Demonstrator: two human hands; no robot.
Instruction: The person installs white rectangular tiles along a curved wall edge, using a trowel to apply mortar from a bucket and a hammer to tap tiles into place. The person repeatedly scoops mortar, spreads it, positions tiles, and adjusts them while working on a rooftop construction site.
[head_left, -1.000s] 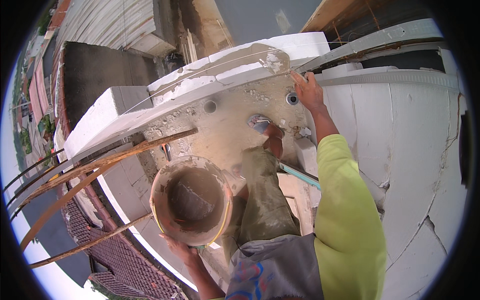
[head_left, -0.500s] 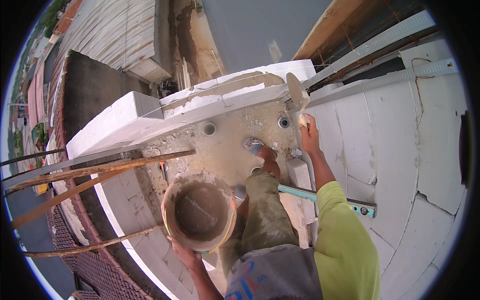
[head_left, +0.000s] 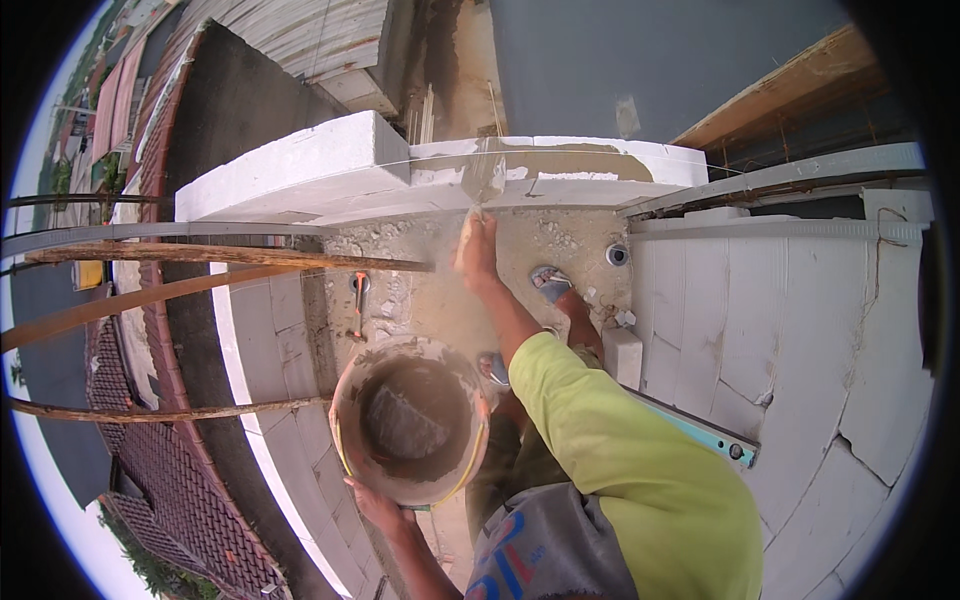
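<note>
My right hand (head_left: 477,248) reaches forward, its fingers wrapped round the handle of a trowel (head_left: 485,175). The trowel's blade lies over the top of a low white block wall (head_left: 600,190), at the left end of a bed of grey mortar (head_left: 590,163). At lower left, my left hand (head_left: 378,502) grips the near side of a mortar-smeared bucket (head_left: 432,488), which has a yellow handle. Wet grey mortar (head_left: 405,418) lies inside it. Left of the trowel, a larger white block (head_left: 290,165) sits on the wall.
A thin string runs along the wall top. Wooden poles (head_left: 230,257) jut in from the left. An orange-handled tool (head_left: 360,305) lies on the rough floor, and a pipe opening (head_left: 617,255) shows at right. A teal spirit level (head_left: 700,430) rests beside my right arm.
My right hand has swung the trowel leftward from the wall's right end to the left part of the mortar bed. My left hand still holds the bucket. The view has shifted left.
</note>
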